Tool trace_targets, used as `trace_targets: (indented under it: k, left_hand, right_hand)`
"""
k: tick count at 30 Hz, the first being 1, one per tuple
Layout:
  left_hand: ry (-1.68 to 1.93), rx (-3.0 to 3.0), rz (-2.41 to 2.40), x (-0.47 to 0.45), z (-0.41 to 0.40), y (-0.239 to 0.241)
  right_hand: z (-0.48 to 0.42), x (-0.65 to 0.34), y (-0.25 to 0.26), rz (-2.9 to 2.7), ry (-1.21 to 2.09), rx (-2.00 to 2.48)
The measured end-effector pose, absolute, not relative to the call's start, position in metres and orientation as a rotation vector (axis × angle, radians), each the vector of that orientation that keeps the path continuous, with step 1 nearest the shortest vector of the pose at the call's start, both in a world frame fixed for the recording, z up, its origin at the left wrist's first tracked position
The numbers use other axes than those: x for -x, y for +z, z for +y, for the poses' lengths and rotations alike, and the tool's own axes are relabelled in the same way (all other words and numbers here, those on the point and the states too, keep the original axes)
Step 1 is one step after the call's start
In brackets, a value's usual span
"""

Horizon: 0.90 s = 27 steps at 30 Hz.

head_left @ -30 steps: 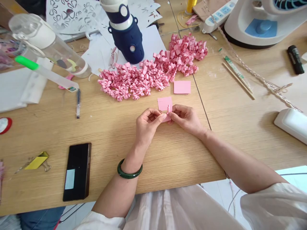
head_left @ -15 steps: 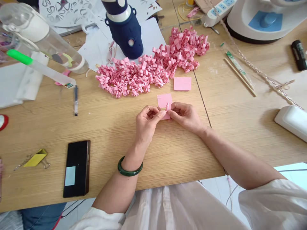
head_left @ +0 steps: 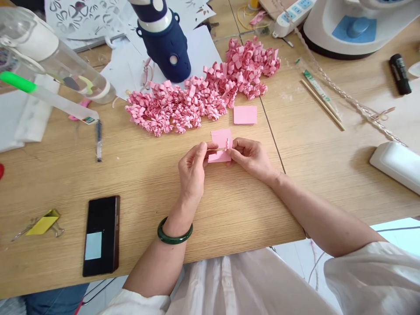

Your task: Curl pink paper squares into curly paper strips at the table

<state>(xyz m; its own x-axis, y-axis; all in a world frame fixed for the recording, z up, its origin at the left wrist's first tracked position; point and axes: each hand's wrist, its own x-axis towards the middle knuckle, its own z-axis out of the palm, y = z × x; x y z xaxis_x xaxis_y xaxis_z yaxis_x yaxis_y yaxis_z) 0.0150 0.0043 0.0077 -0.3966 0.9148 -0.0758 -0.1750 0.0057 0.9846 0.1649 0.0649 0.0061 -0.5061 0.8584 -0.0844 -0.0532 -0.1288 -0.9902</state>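
A pink paper strip [head_left: 219, 156] with a fringed, rolled-up end is held just above the table. My right hand [head_left: 252, 158] pinches it at the rolled right end between thumb and forefinger. At the strip's left end, my left hand [head_left: 192, 169] has its thumb raised and its fingers stretched toward the paper, some partly behind it. Whether those fingers grip the strip is hard to see. Just beyond the hands lies a pink paper piece [head_left: 221, 136], and farther back a small stack of pink paper [head_left: 245, 114]. A long heap of curled pink paper flowers [head_left: 183, 105] stretches behind these.
A dark blue bottle [head_left: 166, 48] stands behind the flowers. To the left are a clear bottle [head_left: 77, 65], a green-capped glue tube [head_left: 62, 101], a phone [head_left: 101, 236] and a yellow binder clip [head_left: 44, 223]. Wooden sticks [head_left: 323, 105] and a braided cord [head_left: 348, 94] lie right.
My left thumb has lifted off the strip's rolled end and drawn back left, uncovering more of the paper. My right hand keeps its pinch. The whole view has shifted slightly.
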Motion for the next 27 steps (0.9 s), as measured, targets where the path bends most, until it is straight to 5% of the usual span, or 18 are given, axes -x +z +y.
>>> trace_targets:
  k: [12, 27]
  left_hand:
    - [1.496, -1.430, 1.510, -0.0111, 0.0005, 0.0111]
    - [1.486, -1.209, 1.514, -0.0122, 0.0004, 0.0070]
  right_hand:
    - [0.0646, -0.1650, 0.0104, -1.431, 1.726, 0.963]
    - [0.0659, -0.1641, 0.0041, -1.452, 1.695, 0.953]
